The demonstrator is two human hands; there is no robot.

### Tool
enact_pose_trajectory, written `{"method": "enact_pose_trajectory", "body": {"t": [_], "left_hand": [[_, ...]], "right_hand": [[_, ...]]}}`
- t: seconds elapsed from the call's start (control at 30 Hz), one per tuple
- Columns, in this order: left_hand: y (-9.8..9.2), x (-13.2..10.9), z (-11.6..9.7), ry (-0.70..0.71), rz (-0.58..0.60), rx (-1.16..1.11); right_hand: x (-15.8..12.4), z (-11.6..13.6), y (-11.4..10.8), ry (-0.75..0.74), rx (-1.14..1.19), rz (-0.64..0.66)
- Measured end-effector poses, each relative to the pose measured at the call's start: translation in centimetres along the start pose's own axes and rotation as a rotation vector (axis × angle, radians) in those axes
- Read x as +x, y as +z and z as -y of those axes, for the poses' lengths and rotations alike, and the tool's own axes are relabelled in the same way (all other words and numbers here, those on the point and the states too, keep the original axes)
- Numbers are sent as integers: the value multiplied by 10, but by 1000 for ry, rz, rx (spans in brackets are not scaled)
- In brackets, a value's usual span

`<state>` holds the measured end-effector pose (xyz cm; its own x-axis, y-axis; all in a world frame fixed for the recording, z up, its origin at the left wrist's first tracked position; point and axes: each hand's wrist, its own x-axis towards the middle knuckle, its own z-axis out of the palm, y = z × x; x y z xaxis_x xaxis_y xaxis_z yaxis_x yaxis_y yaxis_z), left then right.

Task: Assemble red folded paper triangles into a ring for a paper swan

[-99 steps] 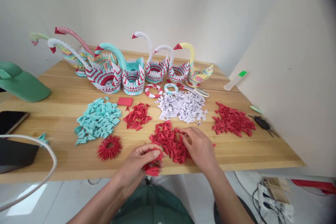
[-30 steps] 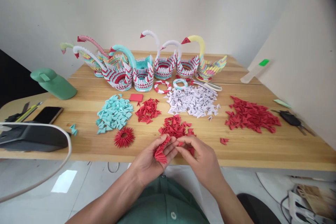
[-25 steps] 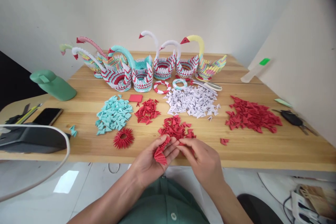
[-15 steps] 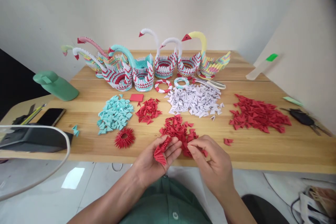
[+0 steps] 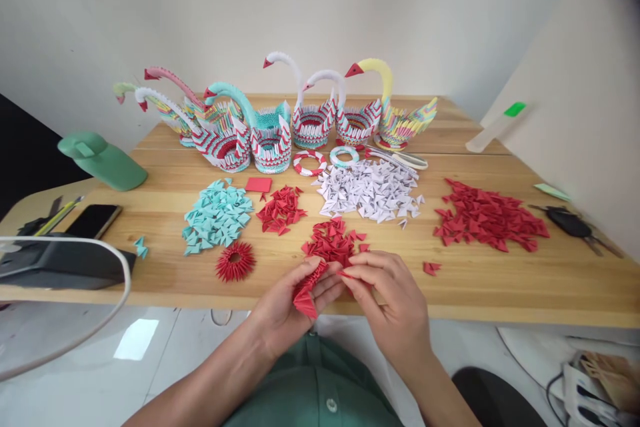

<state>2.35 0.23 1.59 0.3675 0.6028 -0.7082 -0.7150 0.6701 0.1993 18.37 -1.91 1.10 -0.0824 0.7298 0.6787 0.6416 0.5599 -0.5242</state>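
Observation:
My left hand [image 5: 287,310] is closed around a curved strip of joined red folded paper pieces [image 5: 306,289] at the front edge of the wooden table [image 5: 500,280]. My right hand [image 5: 387,297] pinches a single red paper piece [image 5: 346,274] and holds it against the top end of that strip. Just beyond my fingers lies a small pile of loose red pieces [image 5: 333,243]. A finished red paper ring [image 5: 235,261] lies to the left of my hands.
Piles of turquoise [image 5: 217,215], red [image 5: 281,209], white [image 5: 370,190] and more red pieces [image 5: 490,217] cover the table. Several paper swans [image 5: 270,127] stand at the back. A phone [image 5: 95,219], green cap [image 5: 103,160] and keys [image 5: 570,227] lie at the sides.
My right hand took a red piece from the near pile and brought it back to the strip in my left hand. The view shifted slightly.

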Motion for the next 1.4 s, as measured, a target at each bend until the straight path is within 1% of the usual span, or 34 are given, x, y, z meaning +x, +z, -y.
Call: {"method": "enact_pose_trajectory", "body": {"t": [0.23,0.6,0.83,0.97,1.07,1.17,1.27,1.4], "left_hand": [[-1,0,2,16,80,35],[-1,-1,2,31,115,31],[-8,2,4,72,154,59],[-9,3,5,147,197,151],[-9,1,2,206,203,256],[-10,-2,-5,211,185,376],[-13,-4,-11,155,181,457],[-20,-5,-15,98,204,516]], "right_hand": [[-4,0,7,16,65,14],[-2,3,9,-1,27,26],[-3,0,11,-91,-35,33],[-7,0,16,-166,-114,-9],[-11,0,20,-194,-163,-16],[-11,-3,19,-209,-168,55],[-7,-7,11,-254,-138,151],[0,-13,3,-323,-138,271]]}}
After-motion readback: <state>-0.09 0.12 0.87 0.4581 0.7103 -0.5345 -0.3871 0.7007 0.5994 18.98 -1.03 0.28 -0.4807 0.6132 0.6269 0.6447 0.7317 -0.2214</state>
